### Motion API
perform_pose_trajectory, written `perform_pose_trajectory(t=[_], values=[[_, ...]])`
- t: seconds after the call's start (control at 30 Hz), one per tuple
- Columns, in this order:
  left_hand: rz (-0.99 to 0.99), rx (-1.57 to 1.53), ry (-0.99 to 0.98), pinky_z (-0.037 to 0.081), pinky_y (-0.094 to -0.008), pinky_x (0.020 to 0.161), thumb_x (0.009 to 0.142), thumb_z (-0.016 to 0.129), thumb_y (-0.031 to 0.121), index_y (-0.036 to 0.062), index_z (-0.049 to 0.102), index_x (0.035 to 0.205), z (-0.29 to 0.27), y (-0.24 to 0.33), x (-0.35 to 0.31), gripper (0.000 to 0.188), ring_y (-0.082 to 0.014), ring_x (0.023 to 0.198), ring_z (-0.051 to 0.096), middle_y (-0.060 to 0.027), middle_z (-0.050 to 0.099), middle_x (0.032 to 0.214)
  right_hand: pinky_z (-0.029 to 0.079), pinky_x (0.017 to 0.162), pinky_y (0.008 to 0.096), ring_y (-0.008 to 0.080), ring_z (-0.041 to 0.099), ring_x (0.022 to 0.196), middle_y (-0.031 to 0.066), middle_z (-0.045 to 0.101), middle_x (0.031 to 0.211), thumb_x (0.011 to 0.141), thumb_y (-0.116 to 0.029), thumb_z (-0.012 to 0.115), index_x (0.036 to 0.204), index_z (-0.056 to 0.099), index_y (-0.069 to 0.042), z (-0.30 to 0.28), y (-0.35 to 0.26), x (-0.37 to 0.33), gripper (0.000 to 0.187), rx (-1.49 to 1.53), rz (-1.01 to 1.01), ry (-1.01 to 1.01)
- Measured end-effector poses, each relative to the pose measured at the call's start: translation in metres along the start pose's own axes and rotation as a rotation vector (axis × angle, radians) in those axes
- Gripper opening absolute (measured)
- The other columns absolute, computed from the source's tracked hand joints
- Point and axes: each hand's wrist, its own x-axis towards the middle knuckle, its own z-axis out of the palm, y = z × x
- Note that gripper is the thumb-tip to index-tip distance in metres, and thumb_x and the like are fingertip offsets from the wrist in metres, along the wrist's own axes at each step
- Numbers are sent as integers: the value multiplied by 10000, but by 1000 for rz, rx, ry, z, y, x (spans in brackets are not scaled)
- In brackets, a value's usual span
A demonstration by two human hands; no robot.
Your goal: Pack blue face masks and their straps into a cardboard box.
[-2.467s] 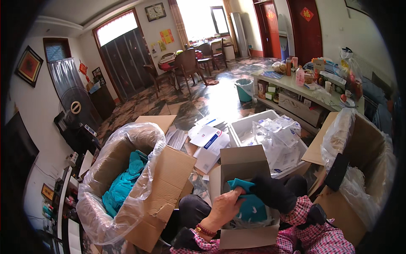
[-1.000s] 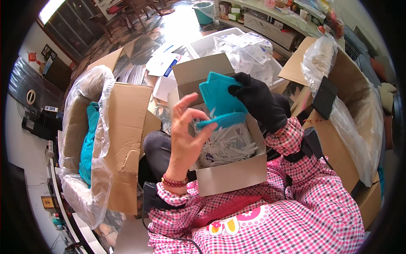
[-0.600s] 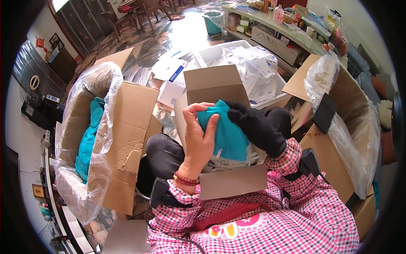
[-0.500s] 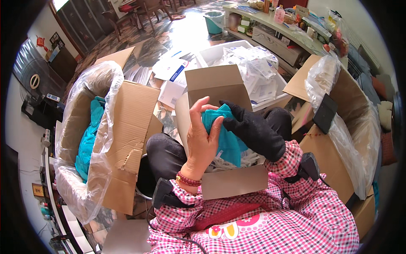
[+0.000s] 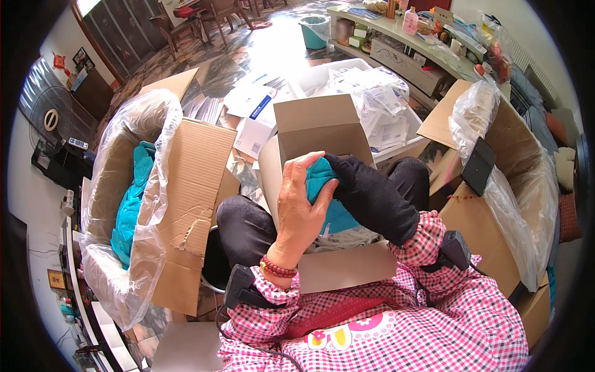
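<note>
A folded piece of teal cloth (image 5: 320,181) is held between my two hands over an open cardboard box (image 5: 316,114) in front of my lap. My left hand (image 5: 299,208), bare with a red beaded bracelet, curls its fingers and thumb around the near left side of the cloth. A black glove covers my right hand (image 5: 378,195), whose fingers close on the cloth's upper right edge and hide part of it. Below the hands, whitish crumpled material shows inside the box. What exact kind of item the teal cloth is cannot be made out.
To the left, a plastic-lined carton (image 5: 180,229) holds more teal cloth items (image 5: 132,208). Another plastic-lined carton (image 5: 480,229) stands at the right, with a phone (image 5: 478,166) on its edge. A white bin (image 5: 406,139) of clear packets lies beyond the box.
Both hands have drawn closer together and shifted slightly, the left one to the right. The teal cloth looks more tucked in; its hanging lower corner shows less.
</note>
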Motion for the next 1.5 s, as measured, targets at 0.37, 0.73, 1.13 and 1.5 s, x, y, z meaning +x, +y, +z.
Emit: perform_pose_trajectory(t=[0.37,0.73,1.13,1.5], values=[[-230,-476,-48,474,-358,983,854,752,6,66,592,1124,-12,-6,-5,320,-238,1132,592,-116,594,1251,510,1010,406,340,611,1205,194,572,1358,859,-85,712,1476,455,-116,0,-11,-3,669,-36,-15,39],[-370,-481,115,489,-268,831,918,769,178,83,567,968,-8,0,-4,229,-117,923,575,-42,624,1040,545,933,376,294,677,1096,202,657,1234,875,-257,764,1421,546,-93,5,-11,-7,610,163,226,14],[-465,-400,107,426,-245,711,968,713,345,75,597,904,-4,-22,-8,300,-77,795,501,11,567,883,551,904,371,301,691,1048,199,682,1186,877,-245,767,1372,569,-65,6,-6,-10,563,131,255,-43],[-420,-165,-83,510,-360,877,1017,540,535,7,428,1395,11,5,-10,659,-236,997,645,-142,655,1127,548,869,394,295,676,1039,151,641,1226,896,-276,723,1425,535,-121,6,-4,-8,582,-409,16,235]])
